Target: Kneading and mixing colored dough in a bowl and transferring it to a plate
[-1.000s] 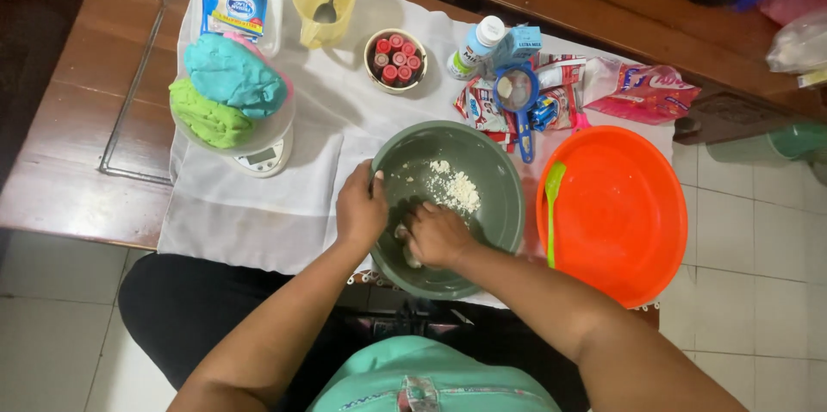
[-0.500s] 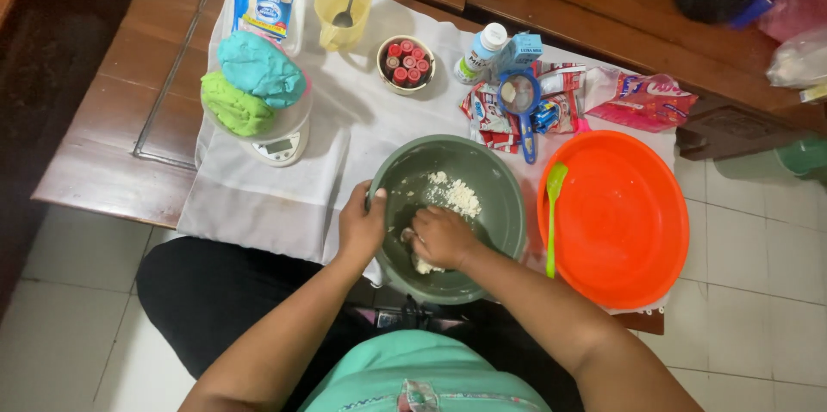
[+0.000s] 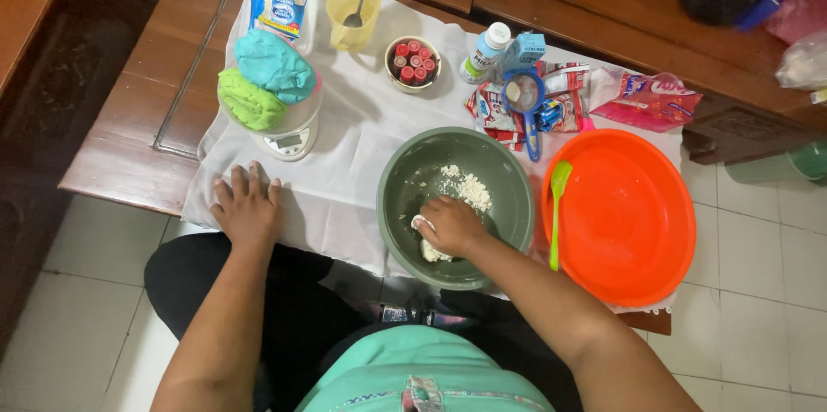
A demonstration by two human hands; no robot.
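Wooden bench (image 3: pixel 129 132) carries a white cloth (image 3: pixel 345 171) over a tiled floor. Left hand (image 3: pixel 248 207) lies flat and open on the cloth, fingers spread, holding nothing. Right hand (image 3: pixel 451 224) sits inside the grey-green bowl (image 3: pixel 405 171), fingers curled onto white dough (image 3: pixel 428 250); loose crumbs (image 3: pixel 466 186) lie just beyond it. Right of that hand: green spatula (image 3: pixel 558 210) against the orange basin (image 3: pixel 637 223). Beyond the left hand: scale (image 3: pixel 289 142) bearing green and blue dough (image 3: pixel 263 76).

You're kneading crumbly, matt white dough (image 3: pixel 465 190) in a smooth green plastic bowl (image 3: pixel 405 179); matt white cloth (image 3: pixel 345 162) covers the polished wooden surface (image 3: pixel 129 119); the orange plastic basin (image 3: pixel 629 214) looks glossy.
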